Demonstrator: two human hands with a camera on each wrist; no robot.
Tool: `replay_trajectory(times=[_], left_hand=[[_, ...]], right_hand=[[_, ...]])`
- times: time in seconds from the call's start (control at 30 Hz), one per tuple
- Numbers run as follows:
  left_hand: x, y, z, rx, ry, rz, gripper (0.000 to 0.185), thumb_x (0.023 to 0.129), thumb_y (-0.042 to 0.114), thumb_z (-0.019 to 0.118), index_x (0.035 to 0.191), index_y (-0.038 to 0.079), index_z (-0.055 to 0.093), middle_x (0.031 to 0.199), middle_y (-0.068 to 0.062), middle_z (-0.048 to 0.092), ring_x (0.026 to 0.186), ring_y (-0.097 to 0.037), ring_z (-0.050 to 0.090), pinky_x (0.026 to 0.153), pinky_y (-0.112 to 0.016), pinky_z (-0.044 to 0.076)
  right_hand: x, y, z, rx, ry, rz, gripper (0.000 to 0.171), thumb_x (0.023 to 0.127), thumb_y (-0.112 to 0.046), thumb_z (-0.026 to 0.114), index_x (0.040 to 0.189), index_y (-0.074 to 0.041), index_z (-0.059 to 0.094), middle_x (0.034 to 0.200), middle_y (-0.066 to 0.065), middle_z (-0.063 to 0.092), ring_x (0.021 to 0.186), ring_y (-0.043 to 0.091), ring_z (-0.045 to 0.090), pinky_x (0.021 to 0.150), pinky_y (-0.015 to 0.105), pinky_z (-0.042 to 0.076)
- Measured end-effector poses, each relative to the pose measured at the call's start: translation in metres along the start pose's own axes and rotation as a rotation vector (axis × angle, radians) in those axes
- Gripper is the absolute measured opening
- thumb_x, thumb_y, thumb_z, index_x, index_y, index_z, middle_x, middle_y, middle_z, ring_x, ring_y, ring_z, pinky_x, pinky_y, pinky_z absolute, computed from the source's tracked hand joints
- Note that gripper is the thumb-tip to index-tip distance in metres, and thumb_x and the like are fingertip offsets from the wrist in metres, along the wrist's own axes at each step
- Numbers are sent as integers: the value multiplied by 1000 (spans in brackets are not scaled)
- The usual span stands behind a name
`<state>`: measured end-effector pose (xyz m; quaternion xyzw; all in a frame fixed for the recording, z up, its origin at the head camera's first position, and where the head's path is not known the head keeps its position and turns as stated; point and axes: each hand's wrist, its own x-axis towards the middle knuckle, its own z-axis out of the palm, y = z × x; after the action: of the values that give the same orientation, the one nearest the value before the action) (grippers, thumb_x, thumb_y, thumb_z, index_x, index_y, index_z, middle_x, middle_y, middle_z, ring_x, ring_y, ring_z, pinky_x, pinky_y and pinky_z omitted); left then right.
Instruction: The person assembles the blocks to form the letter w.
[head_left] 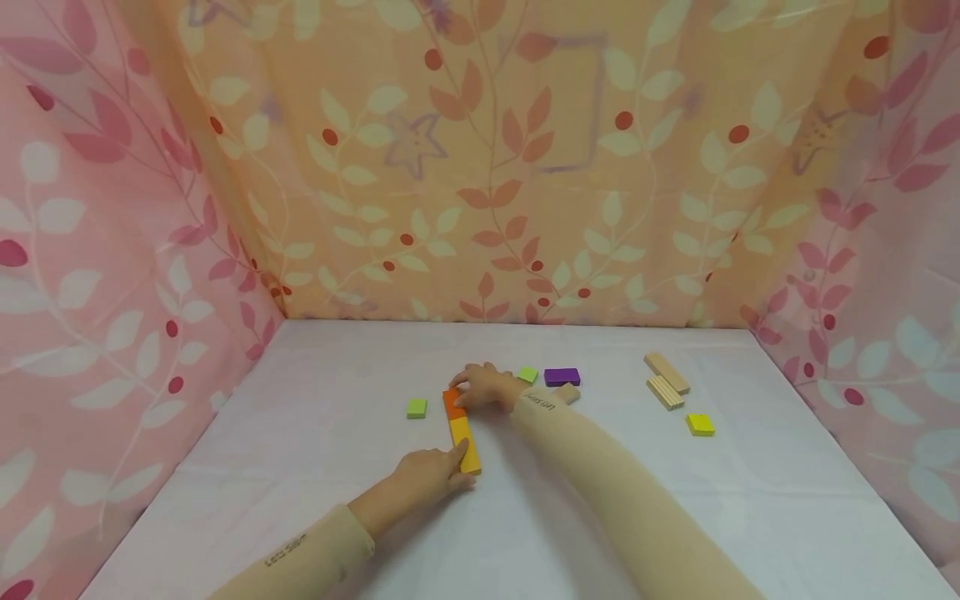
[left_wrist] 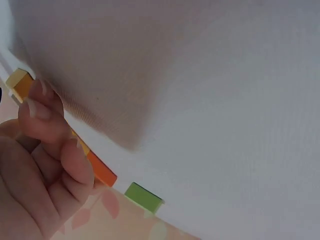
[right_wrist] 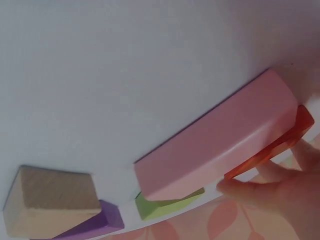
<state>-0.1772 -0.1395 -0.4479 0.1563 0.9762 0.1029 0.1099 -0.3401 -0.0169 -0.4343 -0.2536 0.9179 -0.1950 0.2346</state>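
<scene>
left hand (head_left: 427, 477) fingers pressed flat vs yellow-orange wooden bar (head_left: 465, 445); right hand (head_left: 483, 386) fingers curled on orange-red flat block (head_left: 452, 402), butting ends; next prob needs squaring.

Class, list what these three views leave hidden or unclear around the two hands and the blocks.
- Pink block: hidden under the right hand in the head view.
- Orange block: far end covered by that hand.
- Left hand fingers: blurred, cut by the left wrist frame edge.
- Purple block: mostly cut off in the right wrist view.
</scene>
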Motion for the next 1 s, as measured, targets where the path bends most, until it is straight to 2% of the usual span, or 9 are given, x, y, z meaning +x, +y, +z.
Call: replay_trajectory(times=[0.13, 0.23, 0.4, 0.63, 0.73, 0.87, 1.0], left_hand=[[-1, 0, 1, -5, -5, 23, 67, 95, 45, 58, 142, 0, 46, 80, -11, 67, 78, -26, 65, 70, -42, 52], [-1, 1, 2, 6, -5, 33, 67, 96, 45, 57, 143, -1, 44, 87, -14, 70, 84, -28, 67, 72, -42, 52], [-2, 0, 1, -12, -27, 16, 67, 97, 45, 55, 145, 0, 42, 97, -17, 70, 91, -30, 67, 78, -45, 53], [-3, 0, 1, -43, -56, 24, 67, 97, 45, 54, 146, 0, 40, 96, -15, 70, 91, -30, 67, 80, -45, 52], [-3, 1, 1, -36, -59, 29, 68, 97, 45, 54, 146, 0, 41, 92, -14, 70, 86, -27, 66, 78, -44, 52], [-3, 1, -1, -35, -65, 12, 68, 97, 46, 55, 146, 1, 41, 88, -11, 69, 81, -24, 64, 78, -44, 52], [-2, 0, -3, -36, -70, -2, 69, 96, 46, 55, 146, 1, 41, 90, -13, 69, 82, -26, 65, 78, -44, 51]], right_hand=[[7, -4, 1, -2, -1, -38, 43, 91, -33, 68, 134, -34, 59, 158, 4, 28, 145, 32, 15, 111, 63, 13], [14, -10, 4, -61, 0, -115, 44, 91, -37, 68, 134, -34, 60, 157, 4, 29, 144, 31, 18, 110, 64, 17], [25, -24, 12, -207, 7, -264, 48, 89, -40, 69, 136, -33, 58, 157, 6, 29, 144, 37, 17, 106, 68, 17], [30, -32, 21, -281, -31, -289, 51, 89, -31, 72, 137, -37, 57, 157, 1, 29, 146, 36, 11, 109, 67, 12], [30, -32, 22, -324, 5, -309, 45, 87, -30, 75, 130, -35, 63, 155, 1, 34, 145, 36, 14, 109, 67, 13], [30, -31, 20, -365, 74, -342, 32, 83, -33, 78, 114, -28, 70, 150, 5, 40, 142, 36, 21, 108, 68, 17], [29, -27, 17, -303, 110, -346, 29, 81, -35, 79, 105, -22, 68, 148, 8, 42, 141, 36, 24, 106, 69, 18]])
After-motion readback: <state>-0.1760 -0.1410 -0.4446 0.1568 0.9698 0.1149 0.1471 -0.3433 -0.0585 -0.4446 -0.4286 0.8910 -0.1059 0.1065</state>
